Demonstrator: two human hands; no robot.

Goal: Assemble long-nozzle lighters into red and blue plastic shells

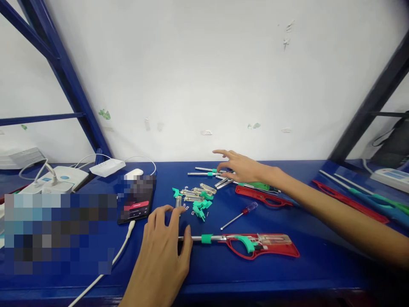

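Note:
My left hand (164, 247) is at the tip of a metal tube, its thumb across the tube and its fingers spread. That tube belongs to an opened gas lighter (255, 245) with a red half-shell, green trigger and clear fuel tank. Just past my left fingertips stands a small clear tank (178, 201). My right hand (239, 166) reaches over metal tubes (204, 173), fingers apart; I cannot tell whether it touches them. Between the hands lie green triggers (200, 209) and clear tanks (194, 196). A purple-handled screwdriver (246, 209) rests near the red shell.
A loose red half-shell (260, 196) lies beyond the screwdriver. More lighter parts (367, 198) are at the right. On the left are a phone (137, 204), a white cable (121, 251) and a power strip (64, 177). A white wall (207, 76) closes the back.

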